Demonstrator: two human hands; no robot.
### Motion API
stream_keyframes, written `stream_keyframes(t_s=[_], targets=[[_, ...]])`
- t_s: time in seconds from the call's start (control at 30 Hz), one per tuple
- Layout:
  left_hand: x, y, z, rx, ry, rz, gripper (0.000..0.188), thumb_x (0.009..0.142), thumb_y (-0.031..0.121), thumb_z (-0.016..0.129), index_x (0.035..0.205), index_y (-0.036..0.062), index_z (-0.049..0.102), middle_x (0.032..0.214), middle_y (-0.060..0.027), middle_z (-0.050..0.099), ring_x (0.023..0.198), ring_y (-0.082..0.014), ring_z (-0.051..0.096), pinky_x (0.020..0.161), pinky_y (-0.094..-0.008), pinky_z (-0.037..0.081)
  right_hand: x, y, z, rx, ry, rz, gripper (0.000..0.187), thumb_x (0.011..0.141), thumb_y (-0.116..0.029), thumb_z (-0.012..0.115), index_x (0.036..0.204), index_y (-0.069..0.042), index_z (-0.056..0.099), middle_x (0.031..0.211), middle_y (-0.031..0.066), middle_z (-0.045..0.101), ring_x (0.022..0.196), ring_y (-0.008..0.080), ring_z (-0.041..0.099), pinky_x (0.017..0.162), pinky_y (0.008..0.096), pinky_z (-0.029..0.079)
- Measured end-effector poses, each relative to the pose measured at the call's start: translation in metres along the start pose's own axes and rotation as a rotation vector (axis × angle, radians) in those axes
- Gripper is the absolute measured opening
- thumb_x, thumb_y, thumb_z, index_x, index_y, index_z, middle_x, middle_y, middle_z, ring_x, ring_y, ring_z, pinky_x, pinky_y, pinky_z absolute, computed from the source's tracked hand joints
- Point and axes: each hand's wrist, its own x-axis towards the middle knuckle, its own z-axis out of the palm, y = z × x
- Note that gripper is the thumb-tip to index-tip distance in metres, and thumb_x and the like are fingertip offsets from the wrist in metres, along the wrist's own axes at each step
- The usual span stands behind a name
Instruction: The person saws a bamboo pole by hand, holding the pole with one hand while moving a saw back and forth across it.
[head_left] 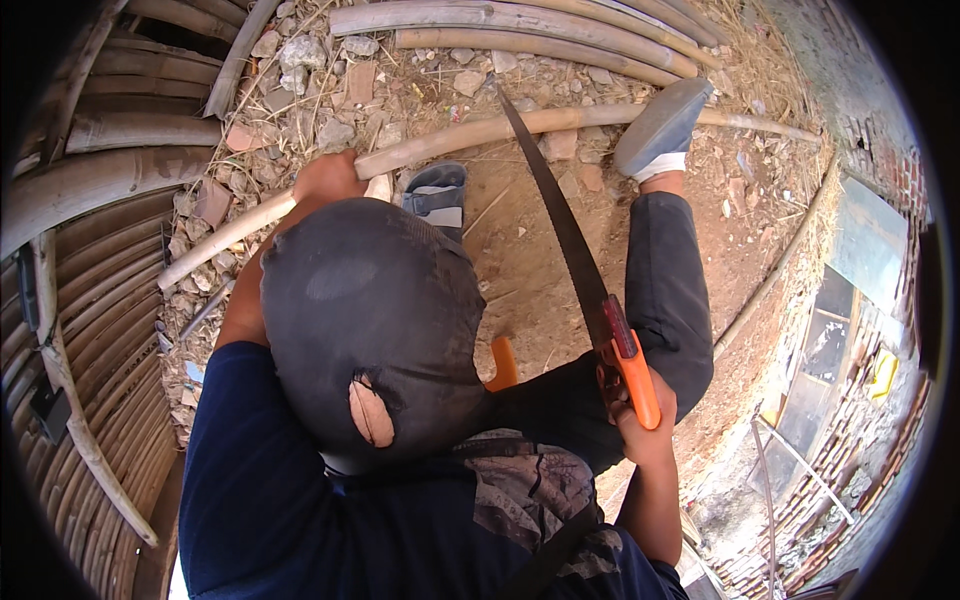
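Observation:
My left hand is closed around a bamboo pole that lies across the ground in front of me. In my right hand is the orange handle of a handsaw, its long dark toothed blade pointing forward. Near its tip, the blade passes over the pole; whether it touches the pole I cannot tell. My right sandalled foot rests on the pole's right part. My bent left knee, in dark trousers with a hole, hides part of the ground, and my left sandal shows beyond it.
Several bamboo poles lie at the far side. Stones and broken bricks cover the ground at far left. A bamboo slat wall stands left and a brick wall right. An orange curved piece shows beside my knee.

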Motion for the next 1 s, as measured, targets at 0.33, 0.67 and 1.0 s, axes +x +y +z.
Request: stream_keyframes(t_s=[0.33,0.67,1.0], targets=[[0.003,0.0,-0.001,-0.005,-0.072,-0.029,0.043,0.087,0.04,0.072,0.121,0.0141,0.069,0.107,-0.0164,0.076,0.101,-0.0359,0.074,0.091,-0.0492,0.058,0.004,-0.015,-0.016,0.004,-0.058,0.044,0.021,0.072,0.003,0.056,0.092,-0.001,0.059,0.093,0.0078,0.065,0.079,0.0142,0.059,0.076,0.0276,0.05],[0.004,0.0,-0.001,-0.002,-0.063,-0.009,0.04,0.088,0.04,0.071,0.118,0.0141,0.07,0.105,-0.0163,0.076,0.1,-0.0359,0.074,0.091,-0.0487,0.057,0.057,-0.016,0.007,0.025,-0.089,0.01,0.017,0.075,0.004,0.055,0.09,-0.002,0.057,0.087,0.0042,0.059,0.075,0.0122,0.054,0.071,0.0262,0.047],[0.005,0.0,0.003,0.017,-0.073,-0.013,0.039,0.088,0.039,0.07,0.118,0.014,0.069,0.104,-0.017,0.076,0.1,-0.0362,0.074,0.089,-0.0494,0.058,0.055,-0.012,-0.004,-0.058,-0.098,-0.013,0.019,0.076,0.004,0.057,0.095,0.0,0.06,0.087,0.0039,0.06,0.077,0.012,0.055,0.074,0.0266,0.047]])
